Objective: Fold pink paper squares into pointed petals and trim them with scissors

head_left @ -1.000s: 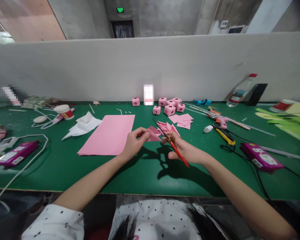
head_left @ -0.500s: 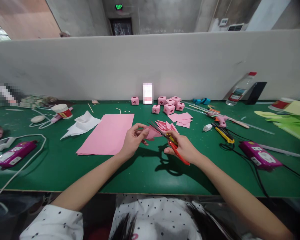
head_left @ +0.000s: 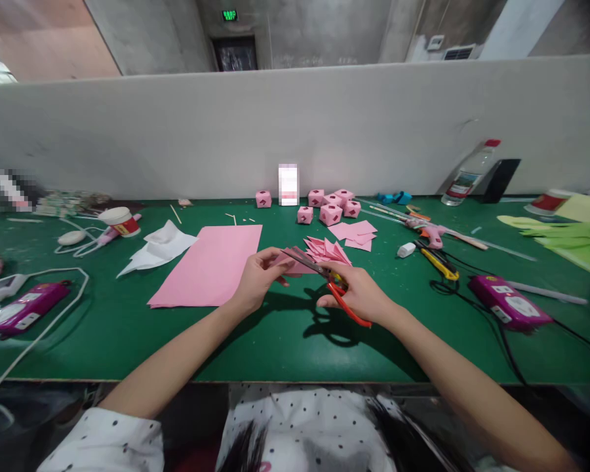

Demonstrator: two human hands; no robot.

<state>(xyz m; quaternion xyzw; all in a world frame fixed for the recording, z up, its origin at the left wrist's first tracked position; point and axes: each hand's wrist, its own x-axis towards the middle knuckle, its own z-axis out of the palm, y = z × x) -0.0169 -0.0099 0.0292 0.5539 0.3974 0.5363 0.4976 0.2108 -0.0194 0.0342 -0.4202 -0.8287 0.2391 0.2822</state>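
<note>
My left hand (head_left: 259, 280) pinches a small piece of pink paper (head_left: 299, 267) above the green table. Red-handled scissors (head_left: 343, 303) are in my right hand (head_left: 366, 295), their blades lying across that paper and pointing toward my left fingers. Just behind the hands is a pile of folded pink paper pieces (head_left: 328, 249). A few flat pink paper squares (head_left: 356, 233) lie beyond it. Left of my left hand rests a stack of large pink sheets (head_left: 216, 262). Several pink paper cubes (head_left: 331, 214) with dark diamond-shaped openings stand near the partition.
A bright phone (head_left: 288, 185) leans on the partition. To the right lie a yellow utility knife (head_left: 440, 263), a pink glue gun (head_left: 432, 235) and a purple power strip (head_left: 509, 303). On the left are crumpled white paper (head_left: 160, 248), a paper cup (head_left: 119, 221) and another power strip (head_left: 27, 307).
The scissor blades have moved left and now lie over the paper near my left fingers, looking closer together. My left hand stays pinched on the paper. The whole view has shifted slightly.
</note>
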